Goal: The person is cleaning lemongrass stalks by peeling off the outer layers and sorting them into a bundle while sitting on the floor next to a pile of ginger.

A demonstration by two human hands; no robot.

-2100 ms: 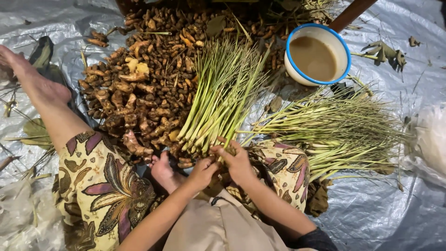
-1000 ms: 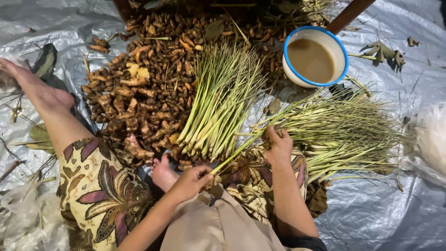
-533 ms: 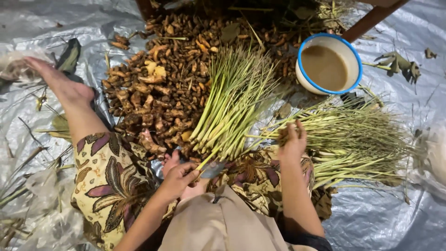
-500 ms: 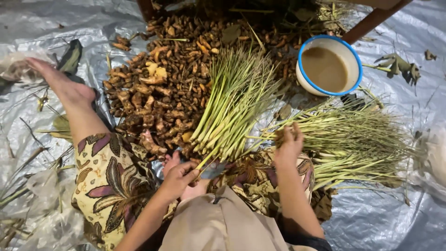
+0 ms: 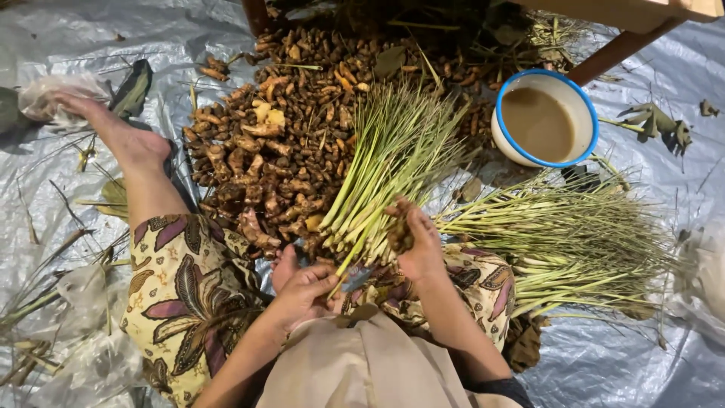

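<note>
My left hand (image 5: pixel 302 291) sits closest, just above my lap, fingers curled round a small knife (image 5: pixel 355 278) w/ the blade against the butt end of a lemongrass stalk (image 5: pixel 361 240). My right hand (image 5: pixel 414 240) is a bit further out, fingers closed on that stalk where it meets the bundle. I'd say the step in hand is trimming the root end, one stalk at a time. Next move, as I judge it, needs a steady grip w/ the right and a short, controlled cut w/ the left, blade kept off my knee.

The stalk is pale green, whitish at the base, lying slantwise towards my lap. Beyond it the near lemongrass bundle (image 5: pixel 393 162) fans out, bases towards me; a second pile (image 5: pixel 559 238) lies to the right across my patterned skirt (image 5: pixel 181 287). Further on is a heap of brown rhizomes (image 5: pixel 279 143), then a white bowl w/ blue rim (image 5: pixel 545 117) holding murky brown liquid. All on a grey plastic sheet (image 5: pixel 664 98).
</note>
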